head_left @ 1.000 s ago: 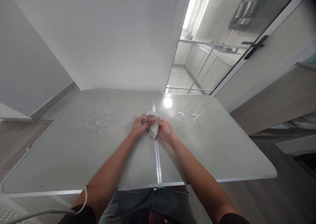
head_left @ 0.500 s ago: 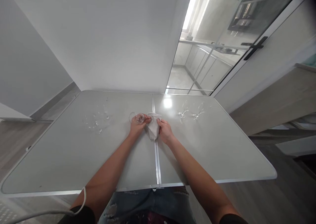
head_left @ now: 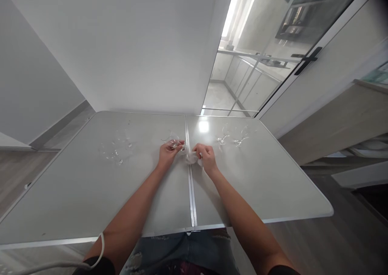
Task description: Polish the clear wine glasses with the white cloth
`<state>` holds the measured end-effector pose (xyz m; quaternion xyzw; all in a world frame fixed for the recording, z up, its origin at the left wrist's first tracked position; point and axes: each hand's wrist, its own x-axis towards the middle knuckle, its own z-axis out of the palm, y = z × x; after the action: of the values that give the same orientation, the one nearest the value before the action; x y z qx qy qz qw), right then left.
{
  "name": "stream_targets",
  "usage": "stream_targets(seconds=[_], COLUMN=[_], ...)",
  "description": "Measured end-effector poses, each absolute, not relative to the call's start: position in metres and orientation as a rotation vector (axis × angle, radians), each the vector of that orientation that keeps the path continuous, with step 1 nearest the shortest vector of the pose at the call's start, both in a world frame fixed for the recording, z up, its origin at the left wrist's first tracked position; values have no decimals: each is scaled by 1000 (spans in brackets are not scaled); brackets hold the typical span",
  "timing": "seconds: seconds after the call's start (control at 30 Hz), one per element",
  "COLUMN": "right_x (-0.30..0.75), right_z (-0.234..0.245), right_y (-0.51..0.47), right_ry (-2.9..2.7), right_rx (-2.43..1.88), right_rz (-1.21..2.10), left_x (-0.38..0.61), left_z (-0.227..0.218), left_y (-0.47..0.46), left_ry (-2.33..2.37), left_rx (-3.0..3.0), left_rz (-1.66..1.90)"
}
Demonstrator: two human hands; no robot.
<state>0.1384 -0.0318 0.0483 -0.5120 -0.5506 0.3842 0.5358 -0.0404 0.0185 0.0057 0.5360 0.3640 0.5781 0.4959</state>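
My left hand point(head_left: 167, 152) is closed round a clear stemmed glass point(head_left: 171, 139), held over the middle of a grey folding table point(head_left: 91, 194). My right hand point(head_left: 206, 157) is closed on a small white cloth point(head_left: 190, 157) bunched between the two hands, just right of the table's centre seam. The cloth touches the glass near my left fingertips. Both forearms reach in from the bottom of the view.
Several clear glasses point(head_left: 117, 150) stand on the table's left half, and two stemmed glasses point(head_left: 232, 136) on the far right half. A white wall rises behind the table, a glass door point(head_left: 273, 52) at back right. A white cable point(head_left: 60, 261) runs by my left arm.
The cloth has shrunk from a hanging fold to a small bunch between my hands. Both hands moved slightly apart, and the camera view shifted a little.
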Motion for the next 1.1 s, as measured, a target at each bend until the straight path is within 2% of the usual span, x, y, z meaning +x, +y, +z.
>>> stream_targets(seconds=[0.13, 0.37, 0.57, 0.8, 1.1], right_x=[134, 125, 163, 244, 250], right_z=[44, 29, 40, 46, 34], right_y=[-34, -34, -25, -17, -9], right_ry=[-1550, -1720, -1694, -1516, -1529], right_rx=[-1450, -1509, -1693, -1833, -1957], right_rz=[706, 517, 533, 773, 758], left_x=[-41, -37, -38, -39, -39], left_z=[4, 8, 10, 8, 2], left_y=[21, 17, 16, 19, 22], left_ry=[867, 721, 749, 837, 809], left_rx=[1328, 1483, 1520, 1512, 1453], left_rz=[1361, 1233, 1191, 1255, 1220])
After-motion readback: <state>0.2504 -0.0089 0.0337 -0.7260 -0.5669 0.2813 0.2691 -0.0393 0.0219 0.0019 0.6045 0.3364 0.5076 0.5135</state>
